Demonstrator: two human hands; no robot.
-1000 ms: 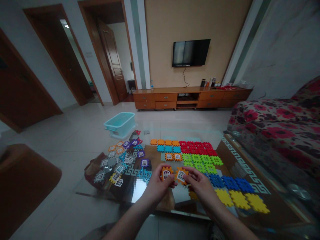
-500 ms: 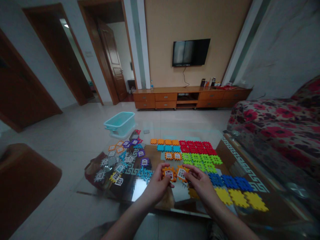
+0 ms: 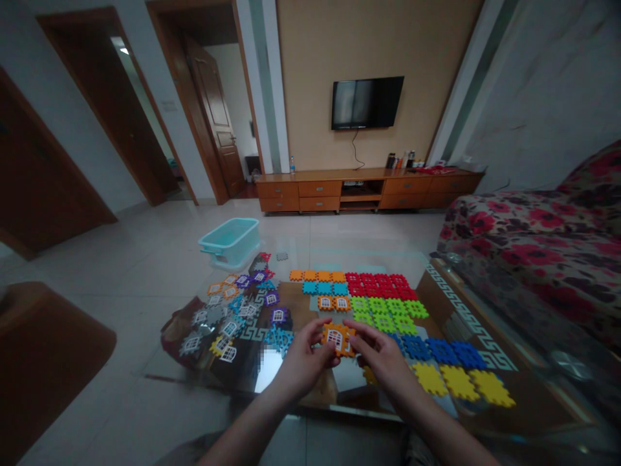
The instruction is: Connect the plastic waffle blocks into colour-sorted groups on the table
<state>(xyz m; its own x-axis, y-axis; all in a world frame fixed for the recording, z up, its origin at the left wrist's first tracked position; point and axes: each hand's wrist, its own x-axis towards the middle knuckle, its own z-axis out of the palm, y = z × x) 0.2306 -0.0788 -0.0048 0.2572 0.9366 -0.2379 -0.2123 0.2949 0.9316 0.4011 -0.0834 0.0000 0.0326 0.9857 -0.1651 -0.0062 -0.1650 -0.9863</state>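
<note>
At lower center, our left hand and right hand grip orange window tiles narrowly, the tiles now pressed together. Rows of colored tiles lie to the right.

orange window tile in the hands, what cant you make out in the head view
Head view:
- orange window tile: its edges are covered by the fingers of the left hand and right hand, so one tile or two joined is unclear
- yellow tile: mostly hidden under the right hand
- bottles on the wooden TV cabinet: too small to read
</note>
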